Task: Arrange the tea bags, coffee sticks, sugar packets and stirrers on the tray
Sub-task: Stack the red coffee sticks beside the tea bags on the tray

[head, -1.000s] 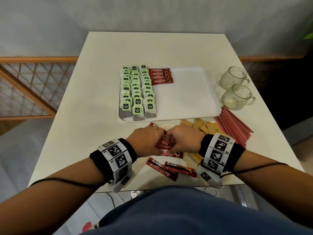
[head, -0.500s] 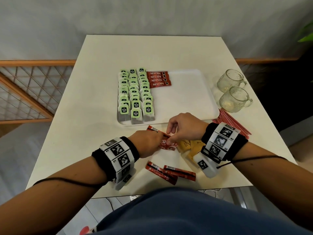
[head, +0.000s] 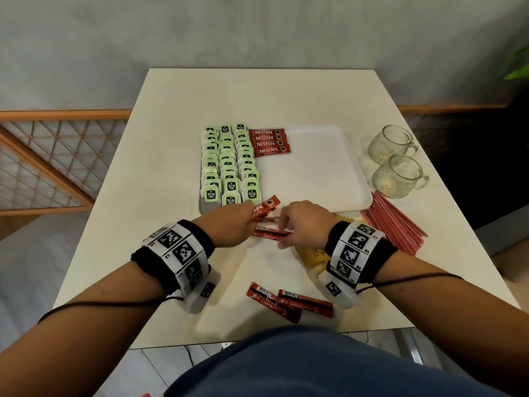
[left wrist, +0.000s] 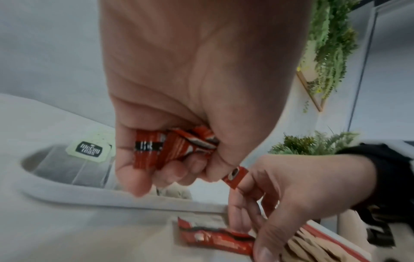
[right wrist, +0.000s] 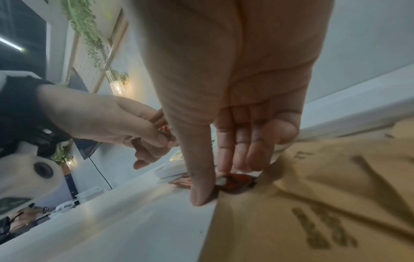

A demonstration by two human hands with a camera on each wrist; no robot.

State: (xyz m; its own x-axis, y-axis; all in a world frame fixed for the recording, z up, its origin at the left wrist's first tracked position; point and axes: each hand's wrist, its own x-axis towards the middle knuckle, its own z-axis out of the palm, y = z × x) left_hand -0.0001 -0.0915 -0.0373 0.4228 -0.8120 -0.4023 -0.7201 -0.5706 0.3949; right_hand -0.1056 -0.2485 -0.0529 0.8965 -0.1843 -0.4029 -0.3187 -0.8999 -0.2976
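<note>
The bunch of Nescafé coffee sticks [head: 263, 211] now sits gathered in the left hand [head: 229, 227], whose fingers [left wrist: 143, 177] curl round it, lifted just off the surface [head: 160, 224] at the near rim of the white tray [head: 329, 202]. The right hand [head: 303, 223] has come back down from half a second ago, when it was raised above the left; its straight fingers [right wrist: 237, 152] now press on one loose stick [head: 272, 234] beside the brown sugar packets [head: 310, 255]. So the collecting goes on, and I judge the bunch is bound for the tray, where four sticks [head: 269, 142] lie next to the tea bags [head: 229, 167]. Two more sticks [head: 289, 301] wait nearer the body; the red stirrers [head: 392, 224] lie untouched.
</note>
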